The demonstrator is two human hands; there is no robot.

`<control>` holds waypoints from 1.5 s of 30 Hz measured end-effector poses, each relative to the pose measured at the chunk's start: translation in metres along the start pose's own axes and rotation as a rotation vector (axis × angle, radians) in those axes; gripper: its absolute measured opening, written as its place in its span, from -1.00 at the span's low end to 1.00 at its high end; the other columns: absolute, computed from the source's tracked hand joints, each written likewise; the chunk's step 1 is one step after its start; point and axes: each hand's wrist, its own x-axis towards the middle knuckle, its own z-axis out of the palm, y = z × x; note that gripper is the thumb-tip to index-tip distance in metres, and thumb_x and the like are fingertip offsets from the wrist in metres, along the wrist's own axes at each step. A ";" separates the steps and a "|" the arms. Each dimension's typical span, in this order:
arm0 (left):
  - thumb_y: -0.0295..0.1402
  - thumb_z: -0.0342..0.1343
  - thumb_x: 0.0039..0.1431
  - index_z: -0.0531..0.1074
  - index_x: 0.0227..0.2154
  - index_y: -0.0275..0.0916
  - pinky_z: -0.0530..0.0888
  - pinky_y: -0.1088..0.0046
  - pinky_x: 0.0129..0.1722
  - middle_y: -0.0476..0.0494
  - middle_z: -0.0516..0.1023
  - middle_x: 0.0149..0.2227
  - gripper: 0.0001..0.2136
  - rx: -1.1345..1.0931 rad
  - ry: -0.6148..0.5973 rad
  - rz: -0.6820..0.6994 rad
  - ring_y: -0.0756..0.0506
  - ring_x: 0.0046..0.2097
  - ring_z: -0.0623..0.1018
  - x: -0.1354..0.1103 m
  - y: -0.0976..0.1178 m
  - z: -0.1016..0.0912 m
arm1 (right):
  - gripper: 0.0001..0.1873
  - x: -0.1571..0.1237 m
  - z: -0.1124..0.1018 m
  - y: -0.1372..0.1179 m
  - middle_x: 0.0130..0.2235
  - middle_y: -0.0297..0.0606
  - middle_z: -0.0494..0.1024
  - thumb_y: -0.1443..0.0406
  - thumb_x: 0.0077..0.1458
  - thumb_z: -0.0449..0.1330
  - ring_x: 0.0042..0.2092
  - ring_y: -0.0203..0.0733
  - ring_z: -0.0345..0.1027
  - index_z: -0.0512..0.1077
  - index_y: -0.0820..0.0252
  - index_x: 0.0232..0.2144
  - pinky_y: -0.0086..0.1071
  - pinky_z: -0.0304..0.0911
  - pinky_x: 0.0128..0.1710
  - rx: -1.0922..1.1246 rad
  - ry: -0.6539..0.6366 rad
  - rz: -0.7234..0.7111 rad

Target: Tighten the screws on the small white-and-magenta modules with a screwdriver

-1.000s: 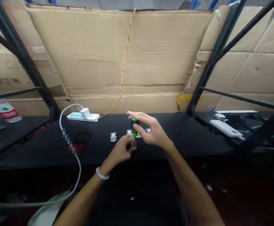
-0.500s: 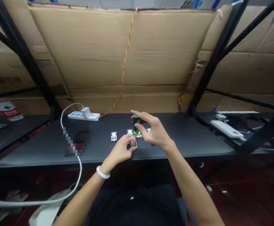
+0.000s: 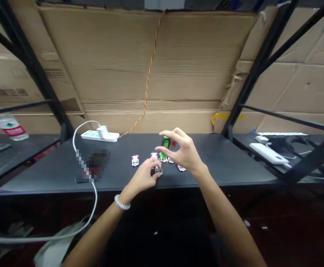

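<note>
- Right hand [image 3: 182, 152] was raised over the middle of the bench [image 3: 220, 163], fingers [image 3: 171, 132] curved and partly open, with the thumb opposite them.
- A green-and-black screwdriver [image 3: 165, 142] stood nearly upright between that thumb and those fingers, held clear of the bench top; its tip could not be made out.
- Left hand [image 3: 142, 178] lay low on the bench, fingers [image 3: 153, 167] curled closed around a small white electronic module [image 3: 158, 170], just below and beside the screwdriver. A beaded bracelet [image 3: 122, 203] sat on that wrist.
- Four more white modules with pink markings lay nearby: one apart to the left [image 3: 135, 160], two close under the right hand [image 3: 154, 155] [image 3: 170, 160], and one near its heel [image 3: 181, 168].
- A white power strip [image 3: 100, 136] stood at the far edge of the bench, with a plugged-in charger [image 3: 102, 131] and a white cable [image 3: 75, 148] running forward over the edge.
- A blurred object [image 3: 95, 165] lay left of the modules; it could not be identified.
- A white power bank [image 3: 267, 153] lay on a shelf to the right.
- Cardboard sheets [image 3: 123, 66] lined the wall behind.
</note>
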 end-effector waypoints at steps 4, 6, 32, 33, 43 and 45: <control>-0.61 0.19 0.10 0.47 -0.30 -0.18 0.54 0.22 0.05 -0.14 0.55 -0.12 -0.81 0.002 -0.002 -0.008 -0.20 -0.03 0.55 0.000 -0.001 0.000 | -0.47 -0.001 0.000 0.000 0.10 -0.09 0.58 0.24 0.32 0.26 -0.02 -0.08 0.53 0.40 0.05 0.31 -0.15 0.53 0.02 0.166 -0.096 -0.006; -0.62 0.18 0.10 0.48 -0.29 -0.18 0.53 0.22 0.06 -0.14 0.56 -0.11 -0.80 -0.006 -0.006 -0.007 -0.20 -0.01 0.55 -0.001 -0.001 0.000 | -0.44 -0.001 -0.001 0.000 0.14 -0.11 0.57 0.30 0.35 0.18 0.04 -0.09 0.54 0.33 0.03 0.36 -0.15 0.52 0.07 0.272 -0.151 -0.005; -0.56 0.25 0.11 0.51 -0.27 -0.18 0.51 0.30 -0.10 -0.11 0.58 -0.14 -0.83 0.026 0.008 -0.042 -0.16 -0.10 0.55 0.000 0.001 0.000 | -0.60 0.004 0.018 -0.004 0.06 -0.10 0.62 0.28 0.30 0.26 0.00 -0.10 0.59 0.48 0.12 0.17 -0.23 0.55 -0.02 0.236 0.003 0.038; -0.56 0.25 0.11 0.51 -0.27 -0.18 0.50 0.30 -0.10 -0.11 0.58 -0.14 -0.83 0.022 0.003 -0.040 -0.16 -0.10 0.55 0.000 0.001 0.000 | -0.58 0.003 0.019 -0.003 0.02 -0.13 0.65 0.28 0.29 0.27 -0.04 -0.12 0.61 0.47 0.12 0.18 -0.23 0.56 -0.02 0.287 -0.008 0.051; -0.59 0.24 0.09 0.47 -0.32 -0.18 0.51 0.30 -0.09 -0.10 0.58 -0.16 -0.82 -0.012 0.002 -0.033 -0.16 -0.10 0.55 0.000 0.005 -0.001 | -0.58 -0.004 0.013 0.000 -0.22 -0.24 0.59 0.05 0.16 0.46 -0.35 -0.20 0.43 0.60 0.06 0.01 -0.28 0.51 -0.27 -0.047 0.140 -0.015; -0.59 0.25 0.09 0.48 -0.31 -0.18 0.50 0.30 -0.09 -0.09 0.57 -0.17 -0.82 -0.005 0.009 -0.030 -0.16 -0.11 0.55 0.000 0.004 -0.001 | -0.54 -0.005 0.009 -0.002 -0.02 -0.13 0.63 0.12 0.26 0.37 -0.14 -0.11 0.55 0.51 0.05 0.17 -0.21 0.55 -0.09 0.072 0.020 -0.029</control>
